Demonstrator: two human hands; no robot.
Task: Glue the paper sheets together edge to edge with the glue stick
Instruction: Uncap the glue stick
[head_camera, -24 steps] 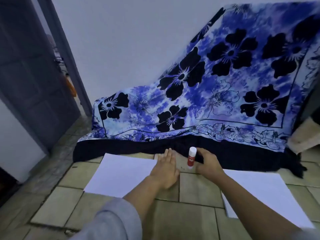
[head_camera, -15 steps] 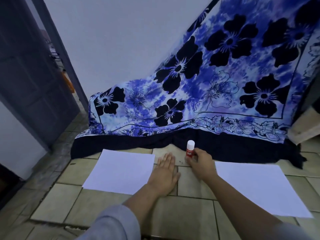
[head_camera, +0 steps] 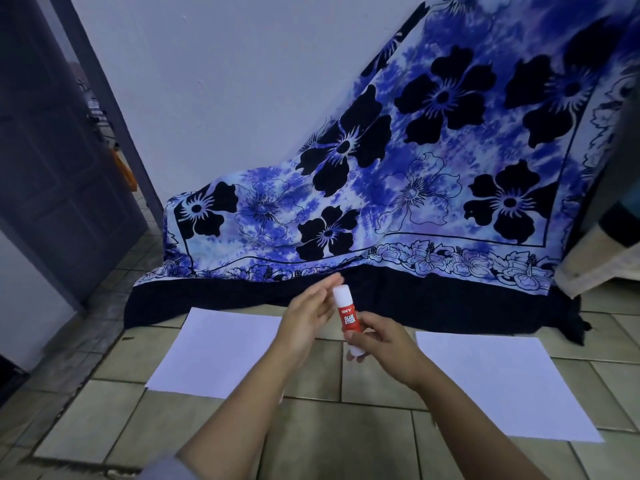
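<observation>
The right hand (head_camera: 384, 337) grips the lower body of the red-and-white glue stick (head_camera: 347, 315), holding it upright and capped above the tiled floor (head_camera: 346, 445). The left hand (head_camera: 308, 317) is beside the cap, fingers straight. One paper sheet (head_camera: 221, 351) lies left, another sheet (head_camera: 502, 382) right, well apart.

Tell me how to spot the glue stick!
Find the big blue flowered cloth draped by the wall. Below its dark hem, between the left paper sheet and the right paper sheet, the right hand grips the glue stick. It is a red tube with a white cap, unlike the flat white sheets.
</observation>
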